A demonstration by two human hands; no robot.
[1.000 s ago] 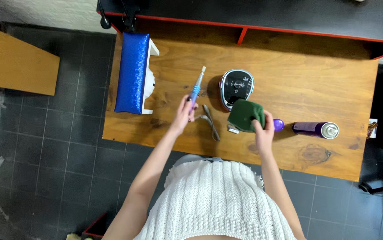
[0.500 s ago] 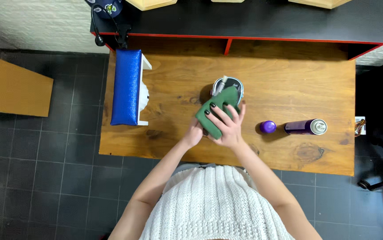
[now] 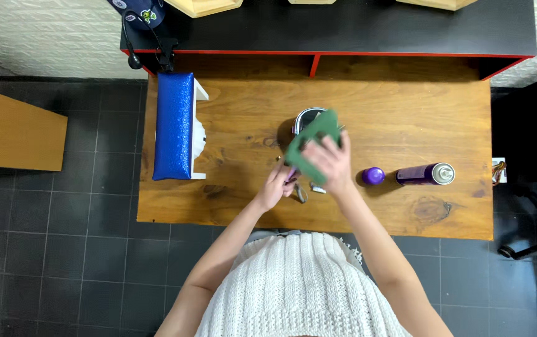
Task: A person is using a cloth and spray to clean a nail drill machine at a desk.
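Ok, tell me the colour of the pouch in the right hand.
Dark green pouch, clearest in the head view.

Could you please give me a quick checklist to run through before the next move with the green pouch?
1. Right hand has a grip on the green pouch: ok.
2. Left hand at the pouch's lower edge: ok.
3. What the left hand holds: cannot tell.
4. Purple can and purple cap lie apart from the hands: ok.
5. Round device behind the pouch, mostly hidden: cannot tell.

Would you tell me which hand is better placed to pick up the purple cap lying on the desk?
Probably the right hand: the purple cap lies just beside it, though it holds the green cloth.
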